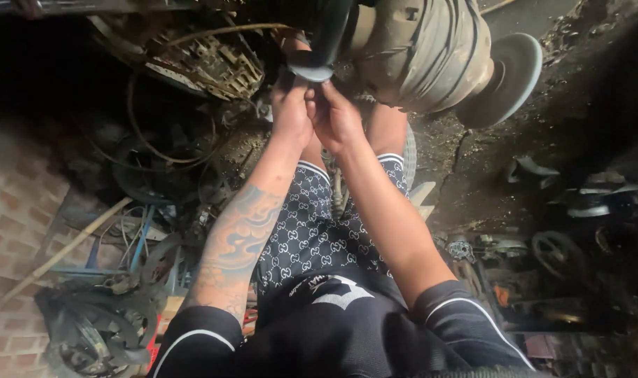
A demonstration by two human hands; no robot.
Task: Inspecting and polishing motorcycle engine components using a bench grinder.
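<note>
Here, both hands meet at the near wheel (pixel 312 66) of a bench grinder (pixel 420 52), pressed close together at the top centre of the frame. The left hand (pixel 291 112) and right hand (pixel 335 119) are bunched with fingertips pinched at the wheel's lower edge; whether they hold a small piece is hidden between the fingers, and it cannot be told. The near wheel is seen almost edge-on, a dark disc hanging down from above the hands.

The grinder's ribbed, dusty motor body lies with its long axis running from the hands toward the upper right, where a second wheel (pixel 504 80) faces out to the right, its flat grey face tilted toward the camera.

The left forearm bears a tattoo (pixel 238 234). Below the hands, patterned shorts (pixel 312 224) in black and white cover the knees, and a black shirt (pixel 333 329) with white piping fills the bottom edge.

To the left, a coil of wire (pixel 168 150) and rusted scrap (pixel 207 59) sit in shadow above a brick floor (pixel 14 224). A pale stick (pixel 60 255) slants across it, beside blue metal bars (pixel 140 241). To the right, a handwheel (pixel 558 252) lies among dark metal parts on grimy ground. No packages, labels or signs can be made out.
</note>
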